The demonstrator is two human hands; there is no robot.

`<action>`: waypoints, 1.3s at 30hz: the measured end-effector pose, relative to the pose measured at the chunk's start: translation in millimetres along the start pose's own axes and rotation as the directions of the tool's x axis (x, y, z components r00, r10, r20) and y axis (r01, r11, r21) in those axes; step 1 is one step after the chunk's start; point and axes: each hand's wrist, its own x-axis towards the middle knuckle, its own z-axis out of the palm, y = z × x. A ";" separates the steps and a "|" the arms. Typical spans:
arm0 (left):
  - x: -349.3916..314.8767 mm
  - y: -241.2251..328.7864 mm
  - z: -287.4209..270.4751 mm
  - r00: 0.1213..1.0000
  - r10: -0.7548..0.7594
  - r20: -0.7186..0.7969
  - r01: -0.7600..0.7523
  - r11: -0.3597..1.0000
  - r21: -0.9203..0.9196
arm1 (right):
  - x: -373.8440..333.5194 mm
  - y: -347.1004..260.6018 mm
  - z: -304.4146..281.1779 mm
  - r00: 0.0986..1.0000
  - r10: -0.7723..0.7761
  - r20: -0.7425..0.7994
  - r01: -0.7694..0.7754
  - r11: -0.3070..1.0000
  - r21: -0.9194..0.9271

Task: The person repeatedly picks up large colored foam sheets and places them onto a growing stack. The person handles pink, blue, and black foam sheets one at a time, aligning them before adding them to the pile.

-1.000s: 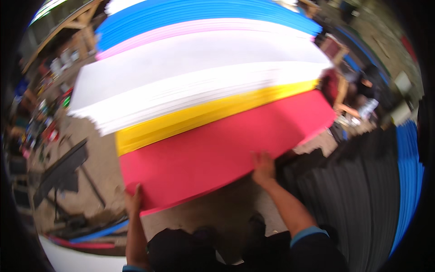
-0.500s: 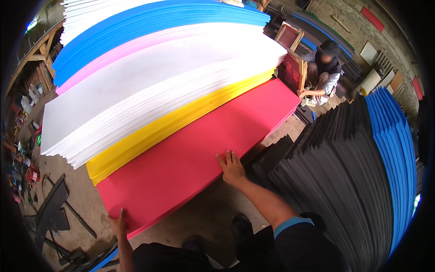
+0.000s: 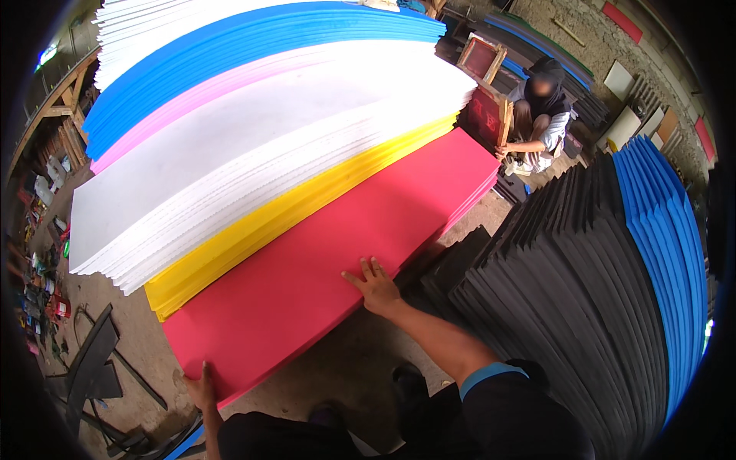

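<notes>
A stack of large red foam-like sheets [image 3: 307, 284] lies in front of me, its long near edge slanting up to the right. My left hand [image 3: 201, 386] grips its near left corner. The thumb rests on top and the other fingers go over the end edge, partly hidden. Flat on the top sheet near the long edge lies my right hand [image 3: 376, 289], fingers spread. Behind the red stack run yellow sheets [image 3: 222, 264], then a higher pile of white sheets [image 3: 192, 153].
Pink sheets [image 3: 180, 100] and blue sheets [image 3: 261, 38] lie farther back. Black sheets [image 3: 560, 284] and more blue sheets [image 3: 663, 230] stand at right. A person [image 3: 540, 119] crouches by a wooden frame [image 3: 494, 115]. Black scraps [image 3: 92, 364] litter the floor at left.
My right hand has slid a little left along the red sheet. The red stack's far right end now shows its layers fanned slightly apart. My left hand stays at the corner.
</notes>
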 end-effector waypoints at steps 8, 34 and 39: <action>9.2 -12.1 8.5 0.999 0.019 -0.035 -0.018 1.000 0.021 | 1.3 -3.3 -1.5 0.999 0.019 0.043 -0.017 0.999 -0.037; -384.3 622.4 -87.4 -0.556 0.792 -0.252 -0.514 -0.566 -0.644 | -229.9 -29.0 -558.9 0.596 0.083 -0.798 -0.616 0.685 -0.389; -468.7 665.9 -112.1 -0.629 0.675 -0.385 -0.317 -0.675 -0.666 | -317.3 -15.3 -609.0 0.510 0.466 -0.723 -0.811 0.539 -0.225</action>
